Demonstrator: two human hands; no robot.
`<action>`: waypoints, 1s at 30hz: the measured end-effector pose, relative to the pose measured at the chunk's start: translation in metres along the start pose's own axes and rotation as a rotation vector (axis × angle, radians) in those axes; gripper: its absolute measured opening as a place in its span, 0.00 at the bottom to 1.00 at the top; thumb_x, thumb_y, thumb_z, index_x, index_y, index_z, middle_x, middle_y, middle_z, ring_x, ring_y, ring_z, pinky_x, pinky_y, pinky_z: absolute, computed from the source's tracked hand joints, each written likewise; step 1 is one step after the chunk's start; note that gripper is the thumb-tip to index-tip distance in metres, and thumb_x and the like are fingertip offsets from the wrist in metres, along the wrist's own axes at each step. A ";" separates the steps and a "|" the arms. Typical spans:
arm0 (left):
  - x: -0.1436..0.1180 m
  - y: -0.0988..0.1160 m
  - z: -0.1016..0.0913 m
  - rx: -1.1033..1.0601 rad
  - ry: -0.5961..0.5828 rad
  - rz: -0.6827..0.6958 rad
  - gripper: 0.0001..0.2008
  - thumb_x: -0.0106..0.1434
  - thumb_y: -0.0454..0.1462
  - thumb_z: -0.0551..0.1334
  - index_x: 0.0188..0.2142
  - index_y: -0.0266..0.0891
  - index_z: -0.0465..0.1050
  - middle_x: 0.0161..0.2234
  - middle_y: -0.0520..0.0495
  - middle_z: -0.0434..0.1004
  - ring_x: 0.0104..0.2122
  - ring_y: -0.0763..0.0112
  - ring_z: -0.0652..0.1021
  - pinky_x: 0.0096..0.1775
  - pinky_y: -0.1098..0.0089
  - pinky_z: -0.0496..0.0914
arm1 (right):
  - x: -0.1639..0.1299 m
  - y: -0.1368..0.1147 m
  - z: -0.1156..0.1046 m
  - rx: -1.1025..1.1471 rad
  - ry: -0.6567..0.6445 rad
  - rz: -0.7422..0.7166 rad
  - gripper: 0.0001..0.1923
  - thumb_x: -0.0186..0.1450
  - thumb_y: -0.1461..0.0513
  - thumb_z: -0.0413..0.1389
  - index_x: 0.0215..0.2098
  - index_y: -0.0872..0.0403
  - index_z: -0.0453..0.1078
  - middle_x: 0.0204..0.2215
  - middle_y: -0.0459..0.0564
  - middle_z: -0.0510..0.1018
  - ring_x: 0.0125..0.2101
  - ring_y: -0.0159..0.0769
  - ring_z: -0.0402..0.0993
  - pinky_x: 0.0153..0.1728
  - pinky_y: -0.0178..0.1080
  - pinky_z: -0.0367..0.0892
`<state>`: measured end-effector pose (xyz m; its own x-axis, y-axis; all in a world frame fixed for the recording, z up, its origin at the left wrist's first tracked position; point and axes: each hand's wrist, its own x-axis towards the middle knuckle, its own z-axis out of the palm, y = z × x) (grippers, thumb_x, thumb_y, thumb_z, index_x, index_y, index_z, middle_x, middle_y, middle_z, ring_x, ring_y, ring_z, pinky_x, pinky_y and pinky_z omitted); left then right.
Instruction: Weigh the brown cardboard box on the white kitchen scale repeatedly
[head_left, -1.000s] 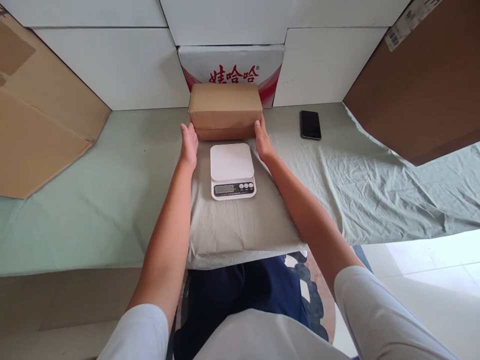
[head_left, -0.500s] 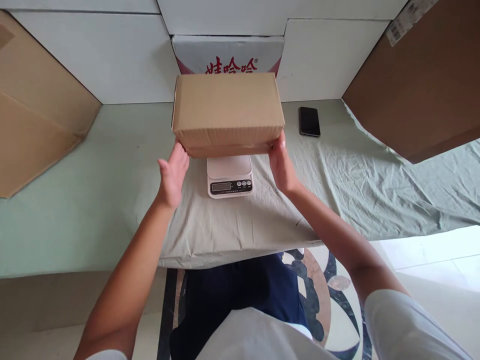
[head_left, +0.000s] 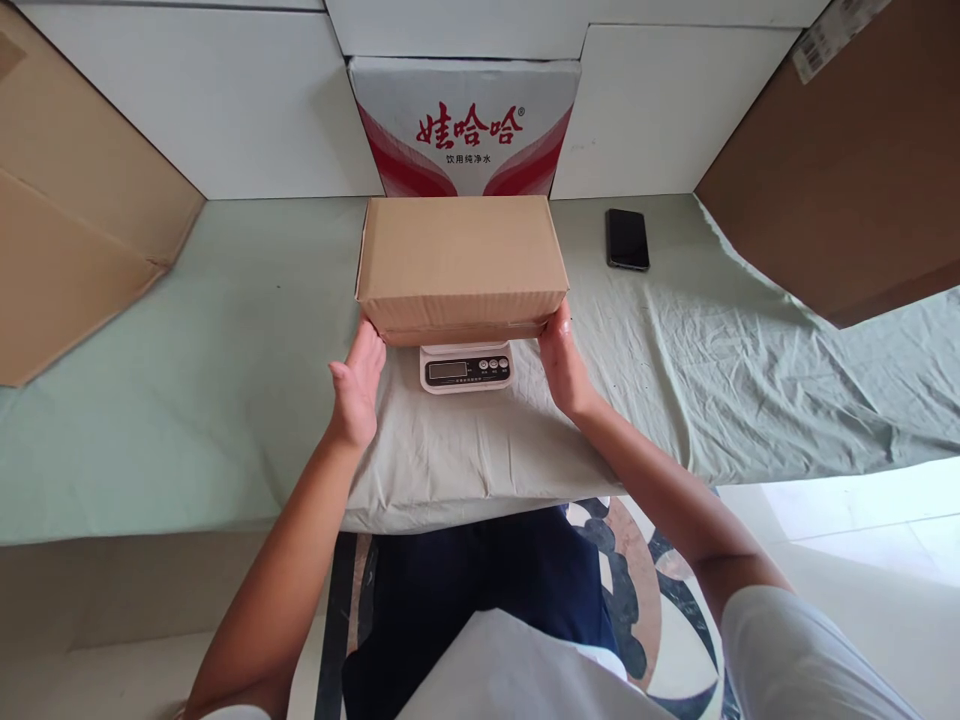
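A closed cardboard box (head_left: 461, 262) sits over the scale (head_left: 466, 367), covering its platform so that only the display strip shows at the near edge; whether the box rests fully on the platform cannot be told. The box lies straight ahead of the person, its long axis running left to right. The left hand (head_left: 357, 385) is open, fingers loosely spread, its fingertips touching the box's lower left corner, the palm off the cardboard. The right hand (head_left: 562, 358) is also open, flat against the lower right corner and in closer contact, so it is the nearer of the two. Neither hand wraps around the box. The scale stands on a grey-green cloth (head_left: 247, 350) covering the surface. A phone (head_left: 627, 239) lies well to the right, and a printed carton (head_left: 465, 125) stands just behind the box.
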<state>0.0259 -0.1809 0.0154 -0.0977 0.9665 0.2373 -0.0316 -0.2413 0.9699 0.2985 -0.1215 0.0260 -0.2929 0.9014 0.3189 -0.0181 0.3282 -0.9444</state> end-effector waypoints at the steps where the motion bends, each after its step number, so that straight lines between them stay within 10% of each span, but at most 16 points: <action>1: 0.000 0.000 0.001 -0.002 -0.003 0.000 0.55 0.60 0.75 0.39 0.76 0.49 0.53 0.79 0.48 0.47 0.79 0.52 0.47 0.77 0.55 0.45 | 0.000 -0.001 0.001 0.013 0.022 -0.005 0.38 0.72 0.34 0.35 0.76 0.32 0.42 0.80 0.30 0.45 0.81 0.35 0.28 0.82 0.50 0.33; 13: 0.002 0.003 0.002 0.009 0.004 0.013 0.50 0.61 0.74 0.43 0.73 0.56 0.59 0.78 0.55 0.51 0.78 0.56 0.49 0.77 0.56 0.46 | 0.001 -0.005 0.001 0.063 0.046 -0.013 0.38 0.72 0.35 0.38 0.76 0.31 0.43 0.80 0.29 0.44 0.81 0.38 0.34 0.82 0.51 0.39; 22: 0.006 -0.001 -0.028 -0.006 0.189 0.096 0.55 0.57 0.76 0.35 0.73 0.55 0.58 0.80 0.52 0.44 0.79 0.59 0.47 0.77 0.55 0.44 | 0.010 0.000 -0.038 0.079 0.293 0.062 0.47 0.64 0.27 0.39 0.76 0.28 0.38 0.80 0.29 0.38 0.81 0.42 0.32 0.81 0.58 0.31; 30: 0.001 0.002 -0.022 -0.012 0.141 0.061 0.54 0.61 0.73 0.30 0.75 0.50 0.55 0.80 0.50 0.41 0.79 0.60 0.46 0.77 0.58 0.43 | 0.005 0.006 -0.024 0.052 0.156 0.074 0.41 0.68 0.31 0.34 0.76 0.27 0.41 0.80 0.30 0.44 0.80 0.40 0.39 0.80 0.59 0.39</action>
<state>0.0037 -0.1820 0.0161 -0.2387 0.9284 0.2849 -0.0335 -0.3011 0.9530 0.3201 -0.1086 0.0236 -0.1437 0.9567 0.2530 -0.0529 0.2478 -0.9674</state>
